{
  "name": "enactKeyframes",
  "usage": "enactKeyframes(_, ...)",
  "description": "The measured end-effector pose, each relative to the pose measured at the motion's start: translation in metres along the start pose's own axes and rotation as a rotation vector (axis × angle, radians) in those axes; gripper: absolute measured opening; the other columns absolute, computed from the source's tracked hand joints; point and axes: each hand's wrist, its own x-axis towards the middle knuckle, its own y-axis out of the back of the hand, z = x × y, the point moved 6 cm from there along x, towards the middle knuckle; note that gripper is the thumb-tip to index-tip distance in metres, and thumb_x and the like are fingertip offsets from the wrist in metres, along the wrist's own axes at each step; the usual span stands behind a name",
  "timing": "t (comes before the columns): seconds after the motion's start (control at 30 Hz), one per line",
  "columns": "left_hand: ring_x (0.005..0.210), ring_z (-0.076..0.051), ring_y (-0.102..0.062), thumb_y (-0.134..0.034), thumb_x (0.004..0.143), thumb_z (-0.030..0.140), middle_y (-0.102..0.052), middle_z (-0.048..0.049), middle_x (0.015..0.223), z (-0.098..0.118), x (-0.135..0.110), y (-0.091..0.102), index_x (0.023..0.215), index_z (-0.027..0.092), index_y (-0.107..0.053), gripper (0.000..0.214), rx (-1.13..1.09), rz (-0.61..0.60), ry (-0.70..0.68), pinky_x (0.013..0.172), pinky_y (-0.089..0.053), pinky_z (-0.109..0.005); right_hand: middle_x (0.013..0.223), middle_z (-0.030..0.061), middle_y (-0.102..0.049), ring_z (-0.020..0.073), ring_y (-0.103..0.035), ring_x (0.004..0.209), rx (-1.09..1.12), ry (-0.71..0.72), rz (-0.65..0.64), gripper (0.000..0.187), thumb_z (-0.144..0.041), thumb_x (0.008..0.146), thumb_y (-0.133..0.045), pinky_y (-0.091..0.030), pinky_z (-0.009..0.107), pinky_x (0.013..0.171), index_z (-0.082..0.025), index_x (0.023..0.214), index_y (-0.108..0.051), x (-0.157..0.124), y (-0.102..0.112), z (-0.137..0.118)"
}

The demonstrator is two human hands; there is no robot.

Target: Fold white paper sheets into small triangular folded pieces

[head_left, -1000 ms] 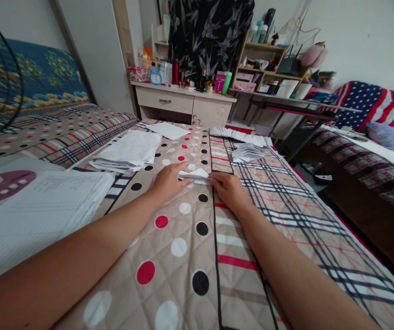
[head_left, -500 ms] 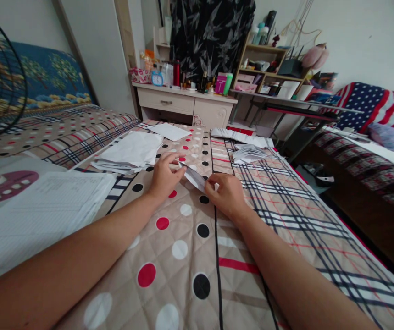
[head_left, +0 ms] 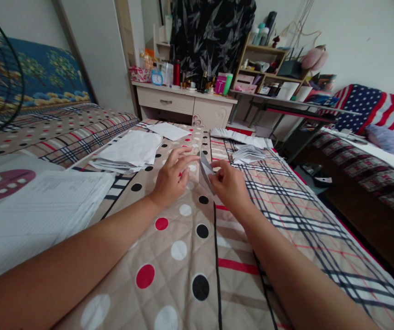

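Observation:
A small folded piece of white paper [head_left: 205, 167] stands on edge above the quilted bedcover [head_left: 197, 256]. My right hand [head_left: 229, 187] pinches its lower right end. My left hand [head_left: 172, 176] is just left of the paper, fingers spread and stretched toward it, apparently not gripping it. Both forearms reach in from the bottom of the view.
A loose stack of white sheets [head_left: 130, 151] lies left of my hands, one single sheet [head_left: 169, 130] behind it. Folded papers [head_left: 248, 152] lie to the right, more along the bed's far end [head_left: 240, 136]. A larger paper pile [head_left: 41, 206] sits near left. A dresser [head_left: 186, 103] stands beyond.
The folded paper was lifted off the bedcover and turned up on edge. My left hand let go and opened its fingers; my right hand kept its hold and rose slightly.

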Motion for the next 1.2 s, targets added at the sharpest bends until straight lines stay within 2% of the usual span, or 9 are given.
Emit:
enactKeyframes(0.17, 0.136, -0.024, -0.040, -0.050, 0.083, 0.003, -0.035, -0.0089, 0.150, 0.020, -0.007, -0.012, 0.119, 0.025, -0.060, 0.044, 0.149, -0.182, -0.262, 0.110, -0.040, -0.045, 0.058, -0.0044, -0.060, 0.0139, -0.055, 0.055, 0.141, -0.033, -0.064, 0.048, -0.016, 0.074, -0.057, -0.033, 0.023, 0.055, -0.017, 0.121, -0.053, 0.003, -0.004, 0.010)
enactKeyframes(0.3, 0.135, -0.029, -0.040, -0.063, 0.080, 0.012, -0.039, -0.0113, 0.148, 0.021, -0.008, -0.014, 0.099, 0.020, -0.066, 0.022, 0.190, -0.191, -0.326, 0.109, -0.040, -0.048, 0.057, -0.0045, -0.058, 0.0128, -0.052, 0.052, 0.229, -0.041, -0.090, 0.053, -0.018, 0.072, -0.062, -0.033, 0.023, 0.052, -0.014, 0.124, -0.053, 0.004, -0.005, 0.011)
enactKeyframes(0.57, 0.127, -0.029, -0.048, -0.075, 0.077, 0.027, -0.044, -0.0103, 0.138, 0.007, -0.005, -0.008, 0.081, 0.020, -0.069, 0.011, 0.006, -0.099, -0.173, 0.096, -0.051, -0.043, 0.048, -0.0082, -0.052, 0.0098, -0.046, 0.037, 0.519, -0.169, -0.155, 0.052, -0.015, 0.071, -0.057, -0.033, 0.020, 0.039, -0.016, 0.123, -0.054, 0.004, 0.007, 0.009)
enactKeyframes(0.7, 0.125, -0.028, -0.051, -0.078, 0.075, 0.030, -0.036, -0.0097, 0.146, 0.001, -0.008, -0.014, 0.089, 0.021, -0.071, 0.018, -0.066, -0.136, -0.095, 0.099, -0.049, -0.044, 0.046, -0.0078, -0.053, 0.0093, -0.046, 0.033, 0.647, -0.215, -0.166, 0.052, -0.012, 0.068, -0.054, -0.035, 0.019, 0.035, -0.018, 0.119, -0.060, 0.002, 0.003, 0.010)
enactKeyframes(0.8, 0.123, -0.029, -0.053, -0.081, 0.071, 0.032, -0.034, -0.0108, 0.149, -0.003, -0.012, -0.024, 0.099, 0.023, -0.072, 0.031, -0.094, -0.207, -0.030, 0.101, -0.048, -0.045, 0.049, -0.0045, -0.055, 0.0077, -0.045, 0.033, 0.671, -0.227, -0.172, 0.036, -0.013, 0.068, -0.052, -0.035, 0.019, 0.034, -0.015, 0.099, -0.069, 0.002, -0.002, 0.010)
enactKeyframes(0.97, 0.093, -0.021, -0.065, -0.079, 0.073, 0.024, -0.066, -0.0065, 0.102, -0.010, -0.014, -0.034, 0.093, 0.022, -0.074, 0.021, -0.173, -0.295, 0.077, 0.081, -0.053, -0.035, 0.052, -0.0016, -0.056, 0.0101, -0.050, 0.037, 0.635, -0.279, -0.211, 0.024, -0.015, 0.071, -0.050, -0.039, 0.022, 0.037, -0.013, 0.081, -0.072, 0.003, -0.008, 0.015)
enactKeyframes(1.1, 0.074, -0.015, -0.063, -0.066, 0.077, 0.005, -0.068, -0.0019, 0.079, -0.009, -0.010, -0.030, 0.081, 0.018, -0.074, 0.015, -0.241, -0.321, 0.064, 0.069, -0.048, -0.027, 0.064, 0.0038, -0.064, 0.0155, -0.060, 0.054, 0.403, -0.101, -0.345, 0.039, -0.006, 0.070, -0.043, -0.049, 0.028, 0.052, -0.016, 0.084, -0.077, 0.005, -0.003, 0.009)
enactKeyframes(1.17, 0.075, -0.015, -0.062, -0.062, 0.075, 0.000, -0.068, -0.0017, 0.079, -0.009, -0.009, -0.028, 0.080, 0.018, -0.073, 0.022, -0.236, -0.339, 0.044, 0.070, -0.047, -0.027, 0.101, 0.0077, -0.070, 0.0209, -0.067, 0.088, 0.257, 0.098, -0.363, 0.048, 0.001, 0.066, -0.042, -0.054, 0.036, 0.078, -0.021, 0.089, -0.079, 0.005, 0.005, 0.001)
enactKeyframes(1.2, 0.076, -0.015, -0.062, -0.059, 0.075, -0.002, -0.068, -0.0016, 0.080, -0.008, -0.009, -0.028, 0.080, 0.018, -0.073, 0.024, -0.244, -0.352, 0.034, 0.071, -0.046, -0.027, 0.123, 0.0077, -0.063, 0.0242, -0.063, 0.108, 0.185, 0.189, -0.362, 0.053, 0.005, 0.064, -0.044, -0.050, 0.040, 0.093, -0.023, 0.093, -0.078, 0.004, 0.009, -0.003)
